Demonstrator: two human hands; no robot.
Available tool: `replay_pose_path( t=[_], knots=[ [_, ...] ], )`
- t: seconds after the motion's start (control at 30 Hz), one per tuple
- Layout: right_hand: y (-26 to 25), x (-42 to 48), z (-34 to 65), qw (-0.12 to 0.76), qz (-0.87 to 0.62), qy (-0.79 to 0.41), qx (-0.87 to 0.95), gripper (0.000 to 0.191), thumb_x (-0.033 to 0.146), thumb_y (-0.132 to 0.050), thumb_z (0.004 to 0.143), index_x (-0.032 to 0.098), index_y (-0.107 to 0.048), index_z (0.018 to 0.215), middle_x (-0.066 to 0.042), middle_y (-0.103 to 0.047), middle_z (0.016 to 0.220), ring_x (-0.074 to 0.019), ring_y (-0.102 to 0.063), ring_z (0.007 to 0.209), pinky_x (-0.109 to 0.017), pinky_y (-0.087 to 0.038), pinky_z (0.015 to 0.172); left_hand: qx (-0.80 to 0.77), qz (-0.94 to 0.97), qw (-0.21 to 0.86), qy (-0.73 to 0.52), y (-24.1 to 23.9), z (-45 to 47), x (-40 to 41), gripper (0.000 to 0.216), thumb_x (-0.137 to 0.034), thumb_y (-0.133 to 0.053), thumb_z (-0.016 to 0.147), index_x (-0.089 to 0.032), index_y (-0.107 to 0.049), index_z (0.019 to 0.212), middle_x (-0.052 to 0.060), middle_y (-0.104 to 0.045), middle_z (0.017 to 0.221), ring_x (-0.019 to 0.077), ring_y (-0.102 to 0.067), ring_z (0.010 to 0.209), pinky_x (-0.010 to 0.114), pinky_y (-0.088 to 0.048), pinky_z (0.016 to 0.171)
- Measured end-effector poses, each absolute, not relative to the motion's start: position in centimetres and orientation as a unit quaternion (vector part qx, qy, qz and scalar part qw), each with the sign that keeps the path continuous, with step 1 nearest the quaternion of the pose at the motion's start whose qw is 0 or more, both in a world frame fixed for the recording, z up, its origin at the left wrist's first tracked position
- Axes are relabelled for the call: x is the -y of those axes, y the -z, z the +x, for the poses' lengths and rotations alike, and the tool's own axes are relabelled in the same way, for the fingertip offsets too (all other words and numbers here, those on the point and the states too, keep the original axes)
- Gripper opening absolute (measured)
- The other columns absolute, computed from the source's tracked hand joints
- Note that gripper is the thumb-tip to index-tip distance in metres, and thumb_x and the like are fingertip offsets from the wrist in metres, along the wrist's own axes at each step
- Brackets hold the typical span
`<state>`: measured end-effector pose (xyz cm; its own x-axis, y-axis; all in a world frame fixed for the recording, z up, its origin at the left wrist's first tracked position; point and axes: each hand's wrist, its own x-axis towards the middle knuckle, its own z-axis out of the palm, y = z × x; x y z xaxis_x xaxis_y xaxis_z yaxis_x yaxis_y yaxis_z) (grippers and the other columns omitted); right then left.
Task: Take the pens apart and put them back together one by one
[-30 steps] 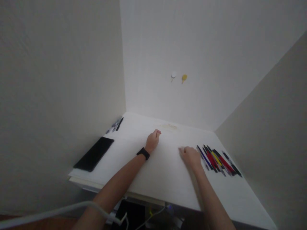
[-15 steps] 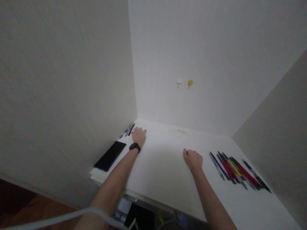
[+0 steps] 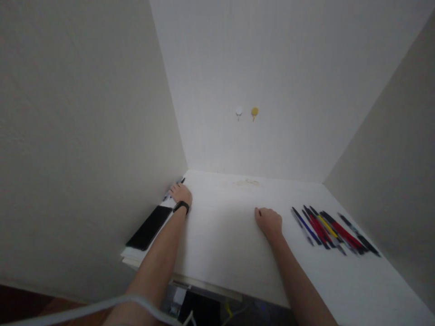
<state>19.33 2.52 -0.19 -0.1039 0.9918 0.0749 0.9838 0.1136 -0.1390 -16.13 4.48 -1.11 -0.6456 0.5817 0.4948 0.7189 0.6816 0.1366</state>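
My left hand [image 3: 180,194], with a black watch [image 3: 181,206] on the wrist, reaches to the far left corner of the white table [image 3: 224,235]. Its fingers lie over a few dark pens [image 3: 176,184] by the wall; I cannot see whether they grip one. My right hand [image 3: 269,222] rests on the middle of the table, closed in a loose fist. A small dark tip [image 3: 259,212] pokes out at the thumb side. A row of several pens [image 3: 331,230], blue, black, red and yellow, lies just right of that hand.
A black phone [image 3: 149,227] lies at the table's left edge, beside my left forearm. Walls close the table in on three sides; two small hooks [image 3: 246,111], white and yellow, hang on the back wall. A white cable [image 3: 102,304] crosses the bottom left.
My left hand has slid from the table's middle to the far left corner, onto the pens there. My right hand has stayed closed near the pen row. The view has shifted.
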Motion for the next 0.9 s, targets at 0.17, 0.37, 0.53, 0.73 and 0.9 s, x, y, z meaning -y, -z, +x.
replay_pose_path(
  t=[0.17,0.37,0.53,0.73,0.9],
  knots=[
    [0.1,-2.6,19.4,0.073,-0.665,-0.032,0.742,0.049,0.038,-0.032,0.096,0.014,-0.073,0.091,-0.016,-0.072,0.091,-0.0267,-0.069,0.085,-0.035,-0.047,0.072,0.892,-0.369,0.207,0.162,1.1,-16.0,-4.4,0.030,-0.015,-0.030,0.091,-0.007,-0.056,0.104,0.020,-0.057,0.106,0.0314,-0.052,0.101,0.044,-0.031,0.089],
    [0.0,-2.5,19.5,0.076,-0.663,-0.029,0.745,0.048,0.037,-0.032,0.096,0.013,-0.074,0.090,-0.015,-0.072,0.090,-0.0256,-0.069,0.084,-0.033,-0.047,0.071,0.895,-0.374,0.192,0.149,0.8,-15.7,-4.4,0.033,-0.014,-0.028,0.091,-0.007,-0.054,0.110,0.020,-0.059,0.106,0.0306,-0.053,0.103,0.044,-0.031,0.091],
    [0.2,-2.5,19.5,0.082,-0.660,-0.020,0.747,0.048,0.037,-0.032,0.096,0.013,-0.073,0.090,-0.016,-0.072,0.089,-0.0246,-0.069,0.083,-0.032,-0.047,0.072,0.886,-0.395,0.203,0.136,0.4,-15.2,-4.1,0.032,-0.012,-0.026,0.091,-0.007,-0.053,0.109,0.019,-0.057,0.105,0.0294,-0.053,0.101,0.043,-0.033,0.090],
    [0.3,-2.4,19.3,0.088,-0.663,-0.012,0.743,0.047,0.038,-0.033,0.096,0.013,-0.073,0.090,-0.014,-0.072,0.089,-0.0242,-0.069,0.083,-0.031,-0.046,0.072,0.849,-0.465,0.200,0.154,0.1,-14.9,-3.5,0.032,-0.007,-0.027,0.089,-0.008,-0.053,0.109,0.018,-0.055,0.107,0.0278,-0.052,0.102,0.038,-0.037,0.086],
    [0.1,-2.4,19.2,0.089,-0.663,-0.017,0.743,0.046,0.036,-0.033,0.096,0.013,-0.073,0.090,-0.015,-0.072,0.090,-0.0235,-0.068,0.084,-0.031,-0.046,0.073,0.824,-0.505,0.165,0.195,-0.3,-13.9,-3.2,0.025,-0.018,-0.033,0.093,-0.012,-0.053,0.106,0.016,-0.056,0.104,0.0266,-0.052,0.102,0.037,-0.037,0.087]
  ],
)
